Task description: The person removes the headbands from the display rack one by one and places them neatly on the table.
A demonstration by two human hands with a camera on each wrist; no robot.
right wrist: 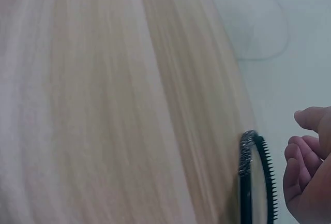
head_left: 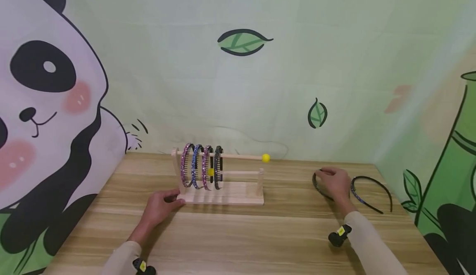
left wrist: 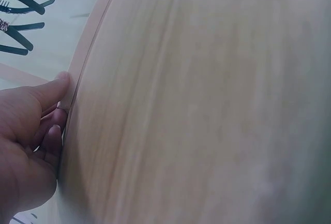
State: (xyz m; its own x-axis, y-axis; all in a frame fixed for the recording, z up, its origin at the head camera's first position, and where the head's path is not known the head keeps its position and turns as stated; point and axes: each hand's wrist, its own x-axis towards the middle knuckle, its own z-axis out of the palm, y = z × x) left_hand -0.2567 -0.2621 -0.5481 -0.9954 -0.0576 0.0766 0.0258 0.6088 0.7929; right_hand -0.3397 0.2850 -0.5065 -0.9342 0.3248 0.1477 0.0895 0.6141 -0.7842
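Note:
A pale wooden rack [head_left: 223, 198] carries several toothed headbands, among them a pink glittery one [head_left: 184, 167], a blue one [head_left: 195, 169] and a black one [head_left: 217, 171], hung on its upper rod. My left hand [head_left: 158, 206] grips the left end of the rack's base; in the left wrist view the thumb [left wrist: 61, 81] lies along its edge. On the right, my right hand [head_left: 336, 184] is at a dark headband [head_left: 317, 186], overlapping part of it. The right wrist view shows that headband's glittery band [right wrist: 245, 157] beside the loosely bent fingers [right wrist: 295, 164], a small gap between.
Another dark headband [head_left: 372, 180] with blue glitter lies right of my right hand. The rack's rods end in yellow balls, the upper one [head_left: 265, 158] pointing right. Behind the wooden table [head_left: 238, 242] hangs a green panda-print cloth [head_left: 178, 60].

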